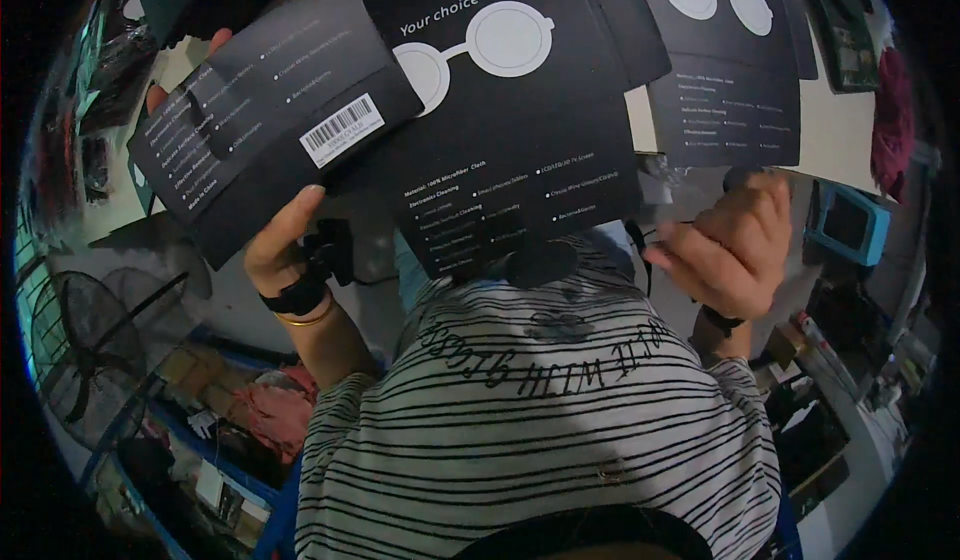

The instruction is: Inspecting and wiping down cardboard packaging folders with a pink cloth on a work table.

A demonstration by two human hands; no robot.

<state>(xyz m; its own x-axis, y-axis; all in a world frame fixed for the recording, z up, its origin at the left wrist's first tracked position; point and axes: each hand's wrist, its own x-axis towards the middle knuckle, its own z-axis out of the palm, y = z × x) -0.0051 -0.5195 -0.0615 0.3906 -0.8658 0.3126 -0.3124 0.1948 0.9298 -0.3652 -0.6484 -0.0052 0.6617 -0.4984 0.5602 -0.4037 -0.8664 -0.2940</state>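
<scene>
My left hand (278,240) grips a flat black cardboard package (262,110), thumb at its near edge and fingertips showing past its far edge. Small white print and a white barcode label mark its face. Beside it, partly overlapped, lies a larger black cardboard package (520,120) with a white eyeglasses picture; its near end reaches my striped shirt. My right hand (735,245) is held off to the right, fingers curled, thumb toward the left. Whatever its fingers may hold is hidden. Just beyond it rests another black eyeglasses package (725,90).
A pale tabletop (840,140) shows between the packages. To the right are a blue box (848,222) and a magenta bundle (895,125). A black wire-cage fan (90,360) stands at lower left, near a blue-framed rack with pink cloth (275,415). Plastic-wrapped items crowd the far left.
</scene>
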